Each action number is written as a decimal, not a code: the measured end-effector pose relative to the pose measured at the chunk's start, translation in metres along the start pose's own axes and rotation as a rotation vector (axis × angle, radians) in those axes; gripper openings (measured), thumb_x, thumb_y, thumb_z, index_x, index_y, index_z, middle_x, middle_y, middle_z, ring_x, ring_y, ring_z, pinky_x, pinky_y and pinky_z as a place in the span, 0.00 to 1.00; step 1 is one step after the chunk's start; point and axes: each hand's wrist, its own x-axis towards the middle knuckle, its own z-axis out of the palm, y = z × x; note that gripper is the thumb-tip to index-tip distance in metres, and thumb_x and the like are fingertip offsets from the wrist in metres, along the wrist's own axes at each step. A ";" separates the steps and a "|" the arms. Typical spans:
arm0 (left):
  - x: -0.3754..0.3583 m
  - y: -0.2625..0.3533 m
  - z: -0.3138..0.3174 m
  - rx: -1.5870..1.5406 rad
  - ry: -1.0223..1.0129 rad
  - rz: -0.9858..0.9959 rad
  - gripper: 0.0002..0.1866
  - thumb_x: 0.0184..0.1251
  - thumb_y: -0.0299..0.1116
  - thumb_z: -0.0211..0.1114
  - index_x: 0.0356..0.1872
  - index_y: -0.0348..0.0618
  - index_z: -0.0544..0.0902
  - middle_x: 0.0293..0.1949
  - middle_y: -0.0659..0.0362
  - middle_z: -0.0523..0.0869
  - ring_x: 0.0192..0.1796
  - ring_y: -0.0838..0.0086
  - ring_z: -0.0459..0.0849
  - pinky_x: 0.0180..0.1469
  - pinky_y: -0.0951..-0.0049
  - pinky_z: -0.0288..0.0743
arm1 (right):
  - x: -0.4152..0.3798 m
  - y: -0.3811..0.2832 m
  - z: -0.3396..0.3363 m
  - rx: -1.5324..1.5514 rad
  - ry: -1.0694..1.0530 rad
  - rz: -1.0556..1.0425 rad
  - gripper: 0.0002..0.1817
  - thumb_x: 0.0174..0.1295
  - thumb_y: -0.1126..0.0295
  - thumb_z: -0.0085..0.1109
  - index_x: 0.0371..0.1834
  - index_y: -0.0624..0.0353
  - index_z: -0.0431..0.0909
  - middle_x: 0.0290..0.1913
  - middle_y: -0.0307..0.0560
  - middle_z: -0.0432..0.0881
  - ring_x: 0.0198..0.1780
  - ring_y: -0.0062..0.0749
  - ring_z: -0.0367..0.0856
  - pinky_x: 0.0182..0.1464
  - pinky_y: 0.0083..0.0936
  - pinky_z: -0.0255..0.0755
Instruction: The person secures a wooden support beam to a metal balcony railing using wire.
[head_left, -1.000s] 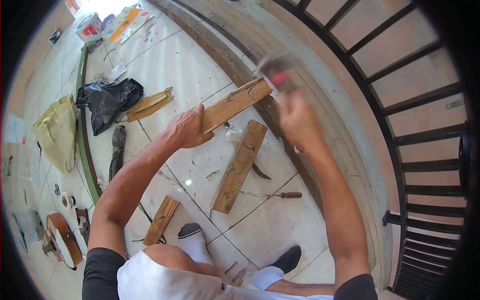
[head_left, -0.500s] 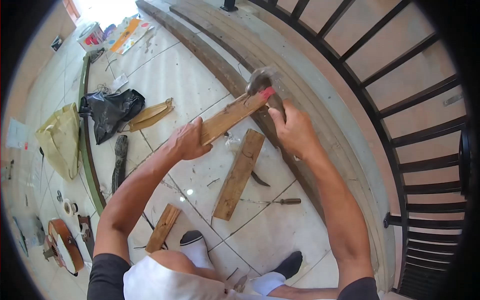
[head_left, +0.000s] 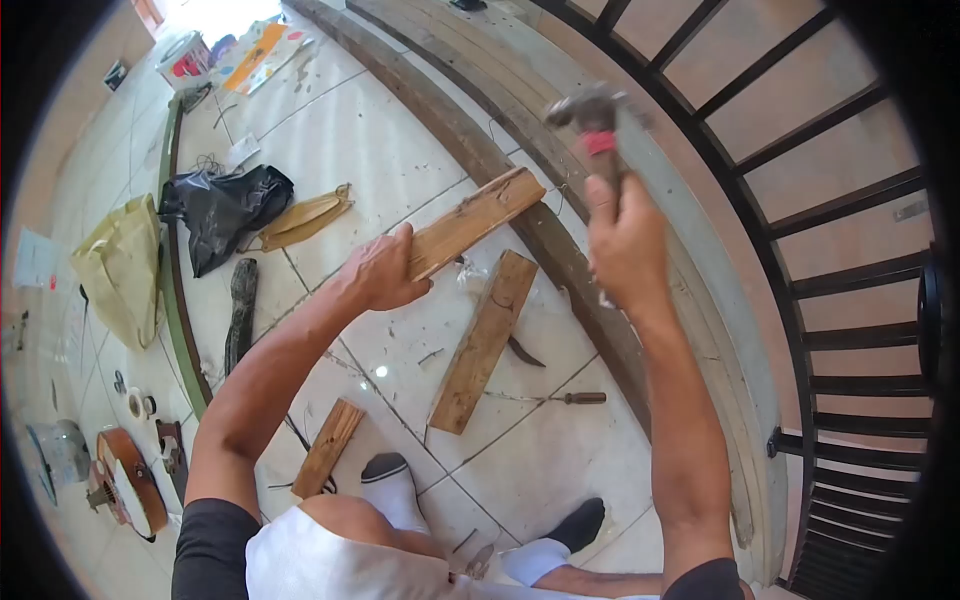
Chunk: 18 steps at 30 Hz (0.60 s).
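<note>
My left hand (head_left: 383, 268) is closed around the near end of a short wooden plank (head_left: 478, 222). The plank's far end rests over a long dark wooden beam (head_left: 580, 270) on the floor. In my right hand (head_left: 630, 245) is a hammer (head_left: 601, 125) with red tape below its head, raised to the right of the plank and apart from it; its head is blurred. A second wooden board (head_left: 484, 345) lies on the tiles below the plank. A smaller wood block (head_left: 328, 447) is near my knee.
A screwdriver (head_left: 580, 398) lies right of the second board. Black railing (head_left: 770, 220) curves along the right. Leftward are a black plastic bag (head_left: 225, 212), a yellowish bag (head_left: 120, 270), a green strip (head_left: 180, 330) and a small guitar-like instrument (head_left: 130, 485).
The hammer has moved up and right, off the plank's far end, where its head was before. My left hand still holds the plank in nearly the same place.
</note>
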 end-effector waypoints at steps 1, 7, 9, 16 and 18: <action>0.004 -0.002 -0.004 0.009 0.007 0.001 0.36 0.54 0.53 0.71 0.50 0.30 0.68 0.36 0.37 0.83 0.44 0.42 0.83 0.49 0.51 0.75 | 0.011 -0.017 -0.015 0.199 -0.002 0.175 0.21 0.74 0.53 0.53 0.41 0.64 0.70 0.24 0.63 0.80 0.26 0.63 0.79 0.29 0.46 0.72; 0.000 -0.003 0.002 0.046 -0.012 0.017 0.40 0.55 0.52 0.70 0.55 0.26 0.67 0.36 0.37 0.83 0.44 0.42 0.83 0.49 0.51 0.75 | -0.016 0.017 0.039 -0.162 -0.272 0.108 0.21 0.72 0.55 0.51 0.43 0.67 0.72 0.30 0.74 0.82 0.38 0.71 0.82 0.42 0.56 0.75; 0.002 -0.001 0.002 0.036 0.096 0.095 0.41 0.55 0.52 0.70 0.57 0.25 0.67 0.35 0.37 0.83 0.43 0.42 0.83 0.49 0.50 0.75 | -0.002 0.009 0.034 -0.109 -0.150 0.027 0.22 0.72 0.54 0.51 0.44 0.68 0.73 0.30 0.75 0.81 0.37 0.73 0.82 0.41 0.58 0.75; 0.003 0.001 -0.008 0.027 0.052 0.056 0.35 0.54 0.51 0.70 0.49 0.28 0.70 0.32 0.37 0.82 0.40 0.41 0.83 0.46 0.50 0.75 | -0.005 0.001 0.029 0.034 -0.063 0.153 0.20 0.73 0.55 0.52 0.41 0.66 0.72 0.27 0.68 0.81 0.34 0.68 0.81 0.36 0.52 0.73; -0.004 0.003 -0.002 0.032 0.063 0.056 0.34 0.54 0.51 0.70 0.48 0.29 0.70 0.32 0.37 0.83 0.40 0.41 0.83 0.46 0.50 0.75 | -0.019 0.015 0.036 -0.144 -0.201 0.100 0.19 0.74 0.56 0.51 0.41 0.66 0.71 0.26 0.67 0.81 0.31 0.66 0.82 0.33 0.54 0.72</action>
